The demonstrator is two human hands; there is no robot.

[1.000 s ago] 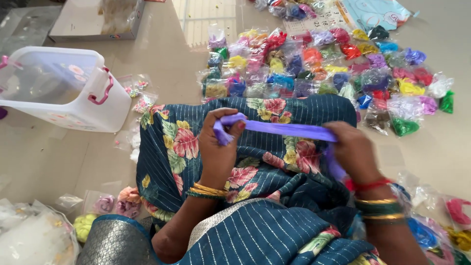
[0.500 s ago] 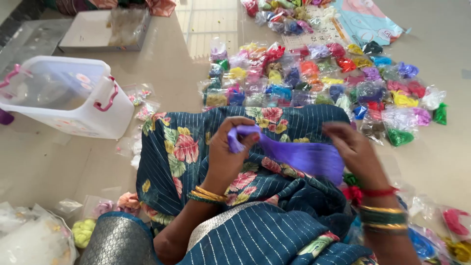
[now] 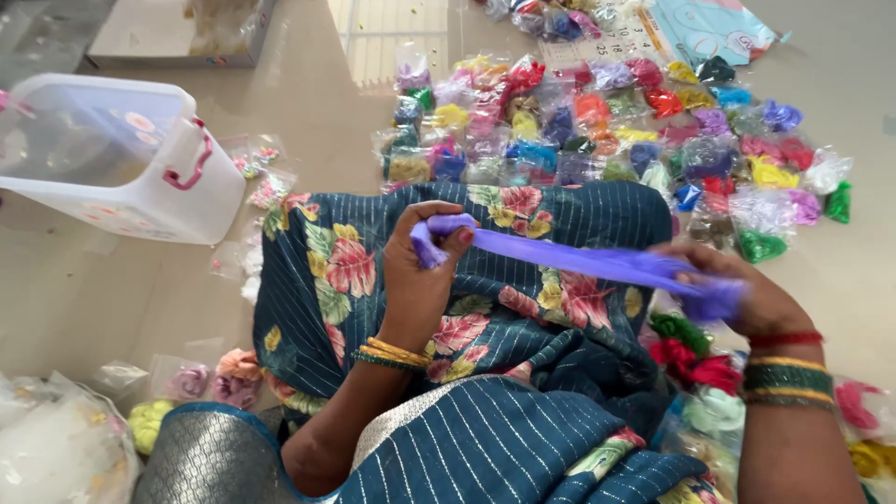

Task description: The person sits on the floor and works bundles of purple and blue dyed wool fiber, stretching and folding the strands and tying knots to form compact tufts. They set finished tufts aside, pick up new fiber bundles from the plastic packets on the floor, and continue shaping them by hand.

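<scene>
One stretched strip of purple cloth (image 3: pixel 579 261), held between two hands: left hand (image 3: pixel 422 280), right hand (image 3: pixel 737 294). One white plastic tub with pink handles (image 3: pixel 121 159). One flat grey cardboard box (image 3: pixel 177 33). One light-blue printed plastic bag (image 3: pixel 709 28). Small clear packets of coloured material (image 3: pixel 607 121): several dozen, too many and too overlapped for an exact count.

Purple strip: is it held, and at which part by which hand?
Yes. The purple strip is stretched between both hands: left hand pinches one end, right hand grips the other end, above the lap.
</scene>
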